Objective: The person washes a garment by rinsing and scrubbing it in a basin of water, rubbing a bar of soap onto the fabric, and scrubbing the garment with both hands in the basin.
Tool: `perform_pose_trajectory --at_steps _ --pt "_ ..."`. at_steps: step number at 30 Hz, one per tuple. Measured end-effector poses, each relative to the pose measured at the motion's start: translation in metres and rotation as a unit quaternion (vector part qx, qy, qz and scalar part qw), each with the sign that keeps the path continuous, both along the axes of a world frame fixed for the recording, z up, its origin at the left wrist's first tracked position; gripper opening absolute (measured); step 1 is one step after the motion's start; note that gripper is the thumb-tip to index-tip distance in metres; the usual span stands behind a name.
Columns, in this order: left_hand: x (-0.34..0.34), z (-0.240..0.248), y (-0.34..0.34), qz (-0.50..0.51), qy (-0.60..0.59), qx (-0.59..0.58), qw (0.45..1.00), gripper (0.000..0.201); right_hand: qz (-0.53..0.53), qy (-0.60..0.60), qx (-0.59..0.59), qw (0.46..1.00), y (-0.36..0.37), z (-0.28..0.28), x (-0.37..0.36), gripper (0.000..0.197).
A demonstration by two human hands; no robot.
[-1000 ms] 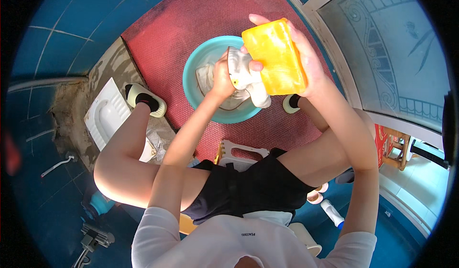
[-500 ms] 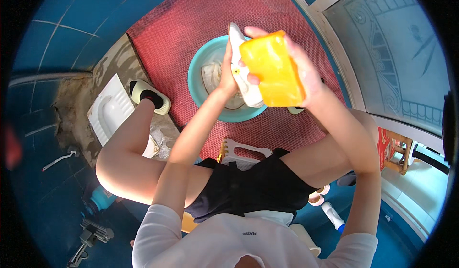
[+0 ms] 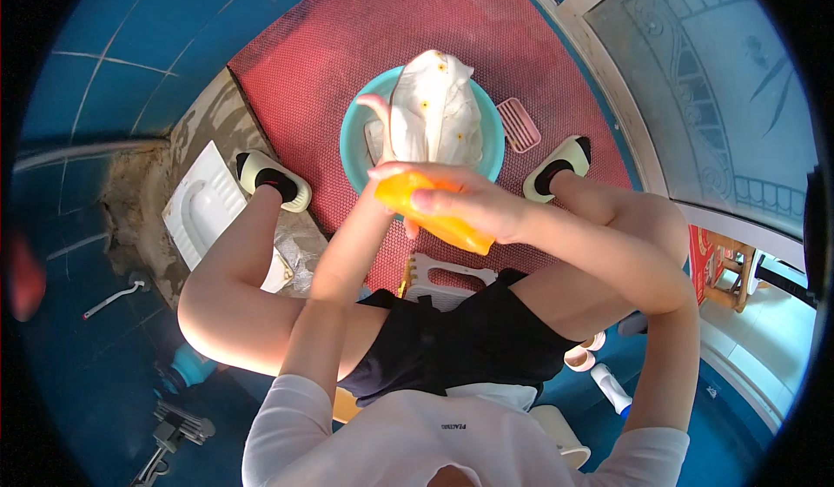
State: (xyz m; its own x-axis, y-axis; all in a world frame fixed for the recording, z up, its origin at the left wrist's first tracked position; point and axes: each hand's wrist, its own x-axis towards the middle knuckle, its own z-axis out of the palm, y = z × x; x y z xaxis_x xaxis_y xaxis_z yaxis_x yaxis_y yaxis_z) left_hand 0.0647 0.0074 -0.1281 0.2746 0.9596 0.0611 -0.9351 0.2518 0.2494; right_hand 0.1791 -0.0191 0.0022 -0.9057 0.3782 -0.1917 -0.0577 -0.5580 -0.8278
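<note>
My right hand (image 3: 486, 205) is closed round a large, glossy orange bar of soap (image 3: 439, 218), held level near my left wrist, in front of the basin. A white cloth (image 3: 434, 109) dotted with small yellow flowers is bunched above the turquoise basin (image 3: 352, 144). My left hand (image 3: 383, 135) is at the cloth's left side, its thumb sticking out. Most of its fingers are behind or under the fabric, gripping it. More whitish cloth lies inside the basin, partly covered.
A pink slatted soap dish (image 3: 519, 125) lies right of the basin on the red mat (image 3: 304, 79). A white plastic stool (image 3: 447, 274) stands between my legs. At left is a white squat toilet (image 3: 204, 196). A glazed door (image 3: 695, 96) is at right.
My right hand has drawn the soap down toward me, off the cloth to my left wrist. The cloth has turned and spread wider over the basin. The pink soap dish has come into view.
</note>
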Motion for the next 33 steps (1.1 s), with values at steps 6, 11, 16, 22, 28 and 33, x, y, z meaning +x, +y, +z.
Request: perform_pose_trajectory --at_steps 6,11,16,22,28,33 --pt "0.001 0.019 0.006 -0.07 -0.055 -0.063 0.994 0.038 0.026 0.002 -0.001 1.0 -0.001 -0.002 -0.001 0.047" --pt "-0.021 0.035 0.004 -0.096 -0.08 -0.106 0.986 0.04 0.067 -0.056 0.013 0.996 0.004 0.01 0.002 0.043" --pt "-0.022 0.047 0.005 -0.067 -0.143 -0.104 0.982 0.048 -0.175 -0.129 0.051 0.975 0.044 0.04 0.036 0.044" --pt "-0.01 0.058 0.003 -0.033 -0.127 -0.141 0.981 0.046 -0.321 -0.078 0.426 0.842 0.059 0.029 0.014 0.044" --pt "-0.005 0.066 -0.005 -0.003 -0.137 -0.097 0.986 0.054 -0.203 -0.151 0.79 0.558 0.029 -0.012 -0.013 0.058" --pt "0.003 0.064 -0.012 -0.091 -0.365 -0.025 0.926 0.046 -0.216 -0.208 0.801 0.518 0.031 -0.003 -0.013 0.042"
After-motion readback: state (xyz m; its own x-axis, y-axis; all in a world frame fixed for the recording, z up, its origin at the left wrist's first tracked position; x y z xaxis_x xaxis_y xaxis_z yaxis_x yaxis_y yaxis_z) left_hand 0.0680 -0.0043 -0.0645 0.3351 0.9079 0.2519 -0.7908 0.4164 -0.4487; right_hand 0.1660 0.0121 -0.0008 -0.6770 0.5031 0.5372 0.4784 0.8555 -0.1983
